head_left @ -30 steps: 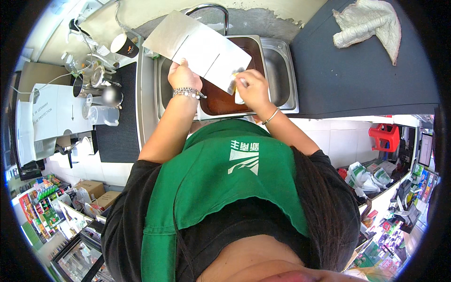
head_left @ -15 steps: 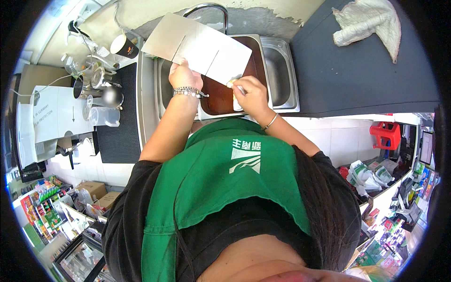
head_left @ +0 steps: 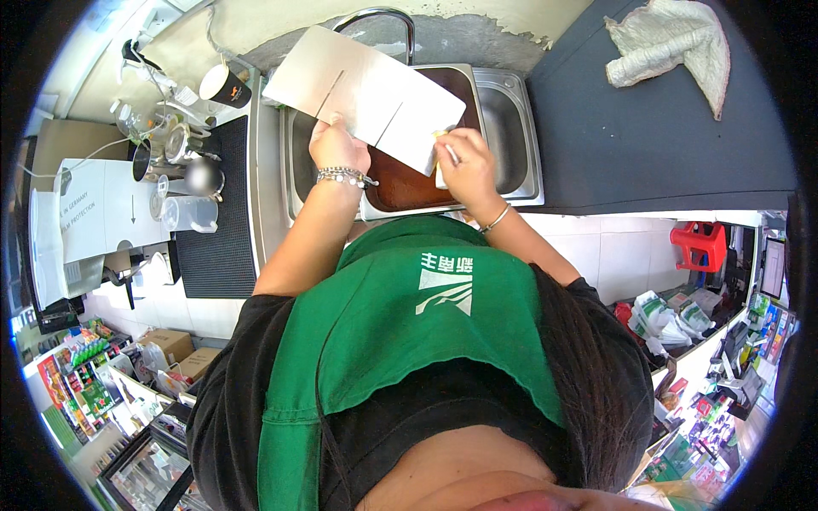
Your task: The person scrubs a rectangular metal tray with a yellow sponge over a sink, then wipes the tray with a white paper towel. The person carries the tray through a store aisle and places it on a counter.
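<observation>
My left hand (head_left: 338,146) grips the near edge of a flat, pale rectangular panel (head_left: 362,81) with two dark slots, tilted above the sink. At the panel's near right corner, my right hand (head_left: 469,162) is closed on a small white and yellowish wiping piece (head_left: 440,177). That piece touches the panel's edge; whether it is sponge or cloth is hard to see. Below lies the steel sink (head_left: 516,128), with a reddish-brown surface (head_left: 409,183) filling its middle basin. Part of that basin is hidden by the panel and my hands.
A curved tap (head_left: 411,34) rises behind the sink. To the right, a crumpled whitish cloth (head_left: 673,47) lies on a dark counter (head_left: 630,145). On the left stand a paper cup (head_left: 226,87), a clear plastic jug (head_left: 189,213) and a black ribbed mat (head_left: 217,255).
The panel and both hands have shifted slightly to the right. My right hand, with the wiping piece, has moved a little along the panel's right end, away from me.
</observation>
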Motion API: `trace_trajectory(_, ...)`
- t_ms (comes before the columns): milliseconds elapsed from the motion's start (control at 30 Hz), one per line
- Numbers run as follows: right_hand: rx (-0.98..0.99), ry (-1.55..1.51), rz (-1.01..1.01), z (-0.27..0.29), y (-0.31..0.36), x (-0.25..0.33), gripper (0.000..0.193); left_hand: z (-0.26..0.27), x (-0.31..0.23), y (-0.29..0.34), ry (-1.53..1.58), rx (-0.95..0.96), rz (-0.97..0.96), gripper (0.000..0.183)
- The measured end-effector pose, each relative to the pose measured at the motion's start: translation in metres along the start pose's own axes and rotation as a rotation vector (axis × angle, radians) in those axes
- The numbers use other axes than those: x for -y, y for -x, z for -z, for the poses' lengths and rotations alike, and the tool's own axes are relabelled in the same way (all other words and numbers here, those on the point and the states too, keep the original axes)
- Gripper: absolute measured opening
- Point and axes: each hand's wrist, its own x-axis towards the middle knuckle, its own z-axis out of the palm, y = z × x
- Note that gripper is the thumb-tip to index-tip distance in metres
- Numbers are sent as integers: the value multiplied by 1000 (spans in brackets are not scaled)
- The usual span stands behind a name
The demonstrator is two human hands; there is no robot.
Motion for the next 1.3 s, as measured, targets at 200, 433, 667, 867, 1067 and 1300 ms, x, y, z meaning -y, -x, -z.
trace_trajectory(200, -14, 82, -58, 4, -24, -28, 8, 2, 9, 6, 42, 53, 3, 17)
trace_trajectory(433, 113, 82, 140, -14, -12, -4, 15, 2, 12, -4, 33, 74, 0, 18)
trace_trajectory(667, 36, 103, 50, -15, -43, -29, 11, 5, 13, 0, 17, 116, 0, 21)
trace_trajectory(867, 128, -36, 174, -39, -20, 15, 13, 0, 19, 5, -40, 128, -31, 21)
trace_trajectory(1067, 15, 130, 2, -25, -54, -20, 12, 3, 20, 11, 93, 128, 1, 19)
trace_trajectory(1300, 67, -82, 135, -49, -35, 13, 11, -1, 30, 24, -42, 162, 11, 14)
